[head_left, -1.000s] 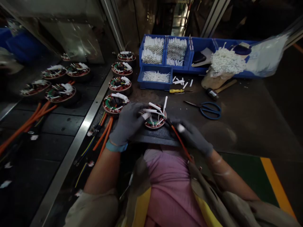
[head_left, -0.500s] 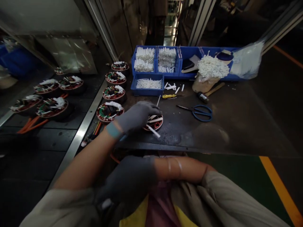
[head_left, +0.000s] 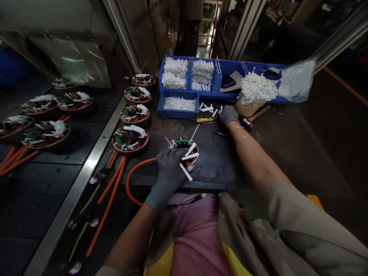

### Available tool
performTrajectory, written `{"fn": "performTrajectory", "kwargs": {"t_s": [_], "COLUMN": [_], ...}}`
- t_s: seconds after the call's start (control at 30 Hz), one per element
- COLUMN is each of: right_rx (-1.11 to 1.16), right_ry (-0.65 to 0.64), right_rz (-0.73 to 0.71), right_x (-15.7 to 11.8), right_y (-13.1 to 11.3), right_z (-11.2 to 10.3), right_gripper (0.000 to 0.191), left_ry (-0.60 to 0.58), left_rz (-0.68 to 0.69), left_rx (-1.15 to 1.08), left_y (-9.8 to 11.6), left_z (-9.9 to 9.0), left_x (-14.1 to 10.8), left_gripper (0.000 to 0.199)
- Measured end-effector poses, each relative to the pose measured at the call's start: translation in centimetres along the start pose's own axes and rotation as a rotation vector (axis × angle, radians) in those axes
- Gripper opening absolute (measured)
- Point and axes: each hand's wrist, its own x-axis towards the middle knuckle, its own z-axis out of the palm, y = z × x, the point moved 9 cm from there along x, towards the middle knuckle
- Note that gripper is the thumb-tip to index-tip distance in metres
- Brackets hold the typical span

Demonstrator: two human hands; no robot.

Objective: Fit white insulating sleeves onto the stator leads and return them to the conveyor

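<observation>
Wound motor ring (head_left: 184, 146): likely heavy, stiff; hold by the rim.
Left hand (head_left: 169, 174) closed on white sleeves (head_left: 186, 172); right hand (head_left: 228, 115) near loose tubes (head_left: 206, 109), grip unclear.

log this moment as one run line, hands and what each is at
left hand: on wound stator, white sleeves sticking out | right hand: beside loose white sleeves, hammer

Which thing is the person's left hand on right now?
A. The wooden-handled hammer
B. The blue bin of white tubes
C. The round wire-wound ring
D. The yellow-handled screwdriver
C: the gloved left hand lies over the edge of the wire-wound ring, among its white sleeves.
</observation>
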Motion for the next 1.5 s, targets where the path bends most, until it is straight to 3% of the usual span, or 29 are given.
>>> {"fn": "performTrajectory", "kwargs": {"t_s": [0.07, 0.17, 0.27, 0.37, 0.5, 0.6, 0.7, 0.8, 1.0, 1.2, 1.37, 1.5], "right_rx": [-0.031, -0.061, -0.032, 0.155, 0.3, 0.188, 0.153, 0.169, 0.266, 0.194, 0.267, 0.291], "right_ry": [0.02, 0.066, 0.054, -0.092, -0.495, -0.439, -0.276, -0.2, -0.276, -0.089, -0.124, -0.16], "right_rz": [0.068, 0.147, 0.146, -0.016, -0.315, -0.355, -0.261, -0.225, -0.199, -0.351, -0.219, -0.223], "right_x": [-0.3, -0.9, -3.5, -9.9, -22.0, -26.6, -27.3, -27.5, -28.8, -28.8, -28.3, -28.7], "right_y": [1.1, 2.1, 0.8, -4.3, -12.4, -13.9, -13.3, -13.4, -13.8, -15.8, -14.7, -14.7], "right_z": [0.1, -1.5, -4.1, -5.7, -2.8, -0.4, 1.0, 1.4, 3.0, 3.5, 3.5, 3.1], "right_gripper": [0.049, 0.049, 0.039, 0.024, 0.01, 0.012, 0.014, 0.013, 0.017, 0.02, 0.018, 0.019], "left_ry": [-0.053, -0.112, -0.132, -0.172, -0.255, -0.267, -0.24, -0.21, -0.13, -0.169, -0.203, -0.224], "left_rz": [0.047, 0.057, 0.052, 0.138, 0.209, 0.215, 0.247, 0.286, 0.253, 0.235, 0.21, 0.224], "left_rx": [-0.007, -0.008, -0.012, -0.038, -0.087, -0.115, -0.152, -0.198, -0.235, -0.228, -0.213, -0.18], "left_y": [-0.2, -0.5, -0.8, -0.7, -0.8, -0.8, -0.6, -0.8, -1.5, -1.0, -1.4, -1.6], "left_z": [-0.5, -1.0, -0.9, -0.7, -0.8, -1.2, -1.5, -1.8, -2.6, -1.9, -1.7, -1.0], "left_x": [-0.6, -1.4, -1.6, -1.7, -1.8, -1.6, -1.5, -1.6, -1.8, -2.0, -1.6, -1.8], "left_gripper": [0.052, 0.063, 0.071, 0.071, 0.069, 0.072, 0.072, 0.075, 0.081, 0.063, 0.062, 0.058]}}
